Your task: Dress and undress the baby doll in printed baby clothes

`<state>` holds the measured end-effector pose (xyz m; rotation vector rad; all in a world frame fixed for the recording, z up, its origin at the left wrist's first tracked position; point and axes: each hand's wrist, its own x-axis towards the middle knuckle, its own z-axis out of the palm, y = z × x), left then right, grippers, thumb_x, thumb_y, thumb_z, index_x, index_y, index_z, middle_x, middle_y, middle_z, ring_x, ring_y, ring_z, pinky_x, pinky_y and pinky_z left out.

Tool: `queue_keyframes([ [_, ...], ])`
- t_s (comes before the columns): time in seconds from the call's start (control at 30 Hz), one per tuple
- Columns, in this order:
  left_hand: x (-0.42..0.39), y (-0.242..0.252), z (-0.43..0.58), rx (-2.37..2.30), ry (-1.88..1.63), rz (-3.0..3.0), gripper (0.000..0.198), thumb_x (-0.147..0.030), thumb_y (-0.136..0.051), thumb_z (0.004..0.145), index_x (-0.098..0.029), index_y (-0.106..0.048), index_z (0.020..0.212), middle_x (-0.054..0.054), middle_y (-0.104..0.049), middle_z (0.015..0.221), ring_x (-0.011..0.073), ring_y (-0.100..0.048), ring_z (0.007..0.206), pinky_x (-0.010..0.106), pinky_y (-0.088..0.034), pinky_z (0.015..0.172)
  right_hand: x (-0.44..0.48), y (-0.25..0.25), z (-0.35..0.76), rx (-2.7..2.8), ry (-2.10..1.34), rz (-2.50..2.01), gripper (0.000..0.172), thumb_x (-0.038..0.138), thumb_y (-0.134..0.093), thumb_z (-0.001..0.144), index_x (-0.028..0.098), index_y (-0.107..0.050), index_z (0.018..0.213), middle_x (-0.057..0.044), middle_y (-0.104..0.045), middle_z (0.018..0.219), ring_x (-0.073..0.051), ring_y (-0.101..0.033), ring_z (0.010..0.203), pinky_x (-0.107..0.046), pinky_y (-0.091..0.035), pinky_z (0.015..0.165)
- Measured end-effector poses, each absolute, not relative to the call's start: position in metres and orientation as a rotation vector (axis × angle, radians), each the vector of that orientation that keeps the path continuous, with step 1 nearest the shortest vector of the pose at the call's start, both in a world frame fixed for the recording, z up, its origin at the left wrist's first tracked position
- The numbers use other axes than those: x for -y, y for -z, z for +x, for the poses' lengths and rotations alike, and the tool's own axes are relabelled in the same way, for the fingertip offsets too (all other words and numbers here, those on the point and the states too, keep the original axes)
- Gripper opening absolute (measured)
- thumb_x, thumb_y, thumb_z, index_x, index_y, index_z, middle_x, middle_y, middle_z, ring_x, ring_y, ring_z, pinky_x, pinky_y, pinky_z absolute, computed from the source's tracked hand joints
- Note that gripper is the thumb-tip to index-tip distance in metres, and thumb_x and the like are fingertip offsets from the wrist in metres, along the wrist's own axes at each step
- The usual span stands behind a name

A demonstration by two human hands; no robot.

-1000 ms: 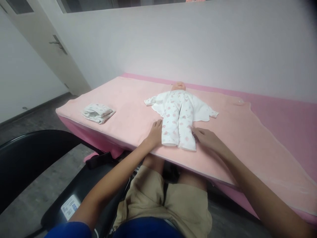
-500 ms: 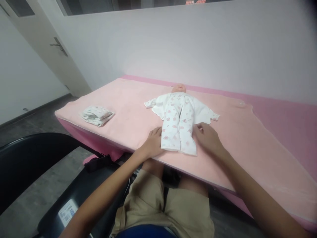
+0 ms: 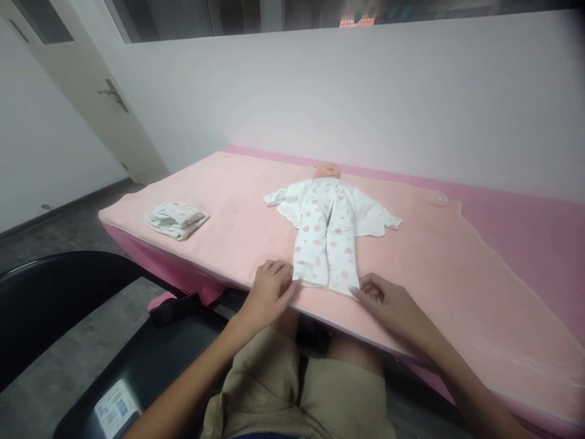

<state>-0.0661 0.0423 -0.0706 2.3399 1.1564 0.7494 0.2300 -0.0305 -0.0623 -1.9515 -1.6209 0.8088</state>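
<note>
A baby doll [image 3: 328, 171] lies on its back, its head towards the wall. White printed baby trousers [image 3: 325, 238] stretch over its front towards me, the two legs side by side. Beneath them spreads a white baby shirt [image 3: 370, 213] with both sleeves out to the sides. My left hand [image 3: 273, 286] pinches the left hem corner of the trousers between thumb and fingers. At the right hem corner, my right hand [image 3: 379, 299] has its fingers closed on the cloth edge.
Folded printed baby clothes [image 3: 177, 219] lie at the left of the pink-covered table [image 3: 439, 280]. A black chair [image 3: 183, 347] with a labelled box [image 3: 116, 410] stands at the lower left. A white wall [image 3: 320, 97] borders the far side.
Both hands have moved to the trousers' hem corners. My right hand came down from beside the leg, and my left now pinches the cloth. The camera view has tilted slightly upward.
</note>
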Motion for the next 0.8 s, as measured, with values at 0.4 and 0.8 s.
queue_keyframes([
  [0.4, -0.056, 0.061, -0.091, -1.187, -0.752, 2.503, 0.011, -0.028, -0.052, 0.104, -0.024, -0.062, 0.101, 0.004, -0.069, 0.119, 0.0261, -0.058, 0.112, 0.045, -0.044, 0.099, 0.012, 0.058, 0.269, 1.58, -0.626, -1.989, 0.036, 0.061, -0.057, 0.099, 0.028, -0.07, 0.103, -0.003, -0.076, 0.099, -0.024, -0.067, 0.084, -0.035, -0.05, 0.073],
  [0.8, -0.249, 0.086, -0.047, -0.855, -0.618, 2.756, 0.024, -0.036, -0.046, 0.106, -0.021, -0.063, 0.113, 0.013, -0.064, 0.121, 0.0283, -0.056, 0.108, 0.046, -0.045, 0.101, -0.121, 0.097, 0.31, 2.042, -0.229, -1.581, 0.026, 0.043, -0.051, 0.103, 0.023, -0.065, 0.111, -0.012, -0.067, 0.113, -0.031, -0.059, 0.107, -0.048, -0.049, 0.095],
])
